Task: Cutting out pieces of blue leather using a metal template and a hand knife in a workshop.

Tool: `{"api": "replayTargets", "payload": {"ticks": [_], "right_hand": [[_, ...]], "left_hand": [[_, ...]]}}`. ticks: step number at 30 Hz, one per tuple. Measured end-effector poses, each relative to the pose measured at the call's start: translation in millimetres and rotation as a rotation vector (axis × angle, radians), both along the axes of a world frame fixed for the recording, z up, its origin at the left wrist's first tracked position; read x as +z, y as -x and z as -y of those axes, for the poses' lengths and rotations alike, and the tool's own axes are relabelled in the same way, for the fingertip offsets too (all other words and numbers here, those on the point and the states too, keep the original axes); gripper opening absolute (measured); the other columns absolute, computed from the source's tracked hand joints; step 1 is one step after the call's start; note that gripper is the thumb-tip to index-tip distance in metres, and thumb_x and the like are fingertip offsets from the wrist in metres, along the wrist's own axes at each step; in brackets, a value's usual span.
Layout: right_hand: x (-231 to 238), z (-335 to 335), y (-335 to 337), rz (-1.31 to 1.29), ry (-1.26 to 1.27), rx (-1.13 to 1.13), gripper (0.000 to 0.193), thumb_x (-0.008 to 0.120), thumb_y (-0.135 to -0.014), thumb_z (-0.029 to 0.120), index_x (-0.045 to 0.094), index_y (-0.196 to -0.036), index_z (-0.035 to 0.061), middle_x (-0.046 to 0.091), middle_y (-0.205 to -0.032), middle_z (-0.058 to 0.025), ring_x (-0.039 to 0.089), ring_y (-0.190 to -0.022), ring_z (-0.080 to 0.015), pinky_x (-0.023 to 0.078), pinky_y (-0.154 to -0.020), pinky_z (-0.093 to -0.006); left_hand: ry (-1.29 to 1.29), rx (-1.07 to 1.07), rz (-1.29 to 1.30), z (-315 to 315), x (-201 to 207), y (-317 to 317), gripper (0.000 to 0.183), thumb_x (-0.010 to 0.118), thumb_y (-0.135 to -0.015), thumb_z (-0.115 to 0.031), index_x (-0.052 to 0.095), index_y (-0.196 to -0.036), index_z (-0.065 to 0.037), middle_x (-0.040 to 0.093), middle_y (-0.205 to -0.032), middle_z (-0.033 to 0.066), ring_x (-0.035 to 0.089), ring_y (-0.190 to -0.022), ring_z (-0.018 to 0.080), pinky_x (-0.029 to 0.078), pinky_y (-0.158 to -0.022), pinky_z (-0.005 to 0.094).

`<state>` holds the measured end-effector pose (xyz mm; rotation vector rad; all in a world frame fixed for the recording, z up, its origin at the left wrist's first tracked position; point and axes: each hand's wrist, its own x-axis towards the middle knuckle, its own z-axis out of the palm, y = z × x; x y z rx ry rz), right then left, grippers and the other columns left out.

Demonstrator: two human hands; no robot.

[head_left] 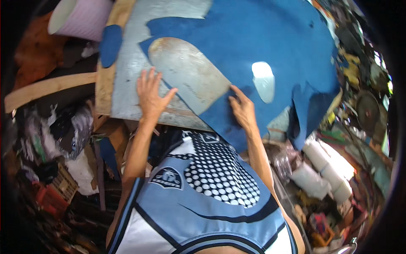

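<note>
A large blue sheet [292,42], leather-like with ragged edges, lies over a grey tabletop [131,55]. On it rests a flat, rust-stained grey template [186,70], rounded at its far end and straight at its near edge. My left hand [153,93] lies with spread fingers on the tabletop, its thumb near the sheet's left edge. My right hand [243,108] is on the blue sheet, fingers apart and slightly bent, index fingertip at the template's right corner. A pale sole-shaped patch [263,82] shows farther right; whether it is a hole or a plate I cannot tell.
A blue sole-shaped piece [111,45] lies on the table's wooden edge [105,91] at left. Beyond that stands a pale pink bin [82,19]. Wrapped white rolls [327,165] and assorted scraps crowd the right. Bags and a crate [63,184] fill the lower left.
</note>
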<state>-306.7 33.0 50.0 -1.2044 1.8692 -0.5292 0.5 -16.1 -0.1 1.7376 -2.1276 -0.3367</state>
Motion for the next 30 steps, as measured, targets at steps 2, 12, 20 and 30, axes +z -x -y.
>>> {"api": "replayTargets", "payload": {"ticks": [2, 12, 20, 30], "right_hand": [[2.8, -0.7, -1.2, 0.019, -0.042, -0.014, 0.043, 0.062, -0.091, 0.009, 0.06, -0.135, 0.0084, 0.062, -0.081, -0.0064, 0.052, -0.069, -0.0122, 0.046, -0.066, -0.0282], [2.7, 2.7, 0.8, 0.108, -0.126, -0.069, 0.045, 0.061, -0.09, 0.005, 0.06, -0.135, 0.0064, 0.048, -0.073, 0.001, 0.041, -0.065, -0.0087, 0.037, -0.059, -0.025], [11.3, 19.6, 17.0, 0.49, -0.284, -0.148, 0.05, 0.063, -0.094, 0.011, 0.051, -0.141, 0.0037, 0.055, -0.073, -0.0002, 0.048, -0.053, -0.0061, 0.041, -0.046, -0.0237], [34.3, -58.3, -1.4, 1.137, -0.384, -0.377, 0.048, 0.051, -0.103, 0.034, 0.036, -0.138, 0.0059, 0.057, -0.078, -0.009, 0.057, -0.058, -0.0174, 0.053, -0.052, -0.0315]], "left_hand": [[-0.008, 0.004, -0.025, -0.9, -3.7, 2.1, 0.073, 0.08, -0.075, -0.047, 0.06, -0.13, -0.003, 0.046, -0.149, 0.0165, 0.032, -0.143, 0.0396, 0.023, -0.116, 0.0556], [-0.031, 0.022, -0.08, 0.4, 1.3, 2.1, 0.072, 0.08, -0.075, -0.048, 0.061, -0.129, -0.004, 0.045, -0.149, 0.0156, 0.03, -0.144, 0.0387, 0.021, -0.117, 0.0559], [-0.024, 0.031, -0.028, 5.7, 0.2, 2.3, 0.072, 0.081, -0.075, -0.048, 0.061, -0.128, -0.004, 0.045, -0.15, 0.0142, 0.031, -0.145, 0.0365, 0.02, -0.117, 0.0551], [-0.046, -0.06, 0.054, 10.9, 26.4, 8.5, 0.064, 0.081, -0.076, -0.041, 0.063, -0.125, -0.005, 0.044, -0.148, 0.0179, 0.028, -0.144, 0.0396, 0.022, -0.116, 0.0559]]}}
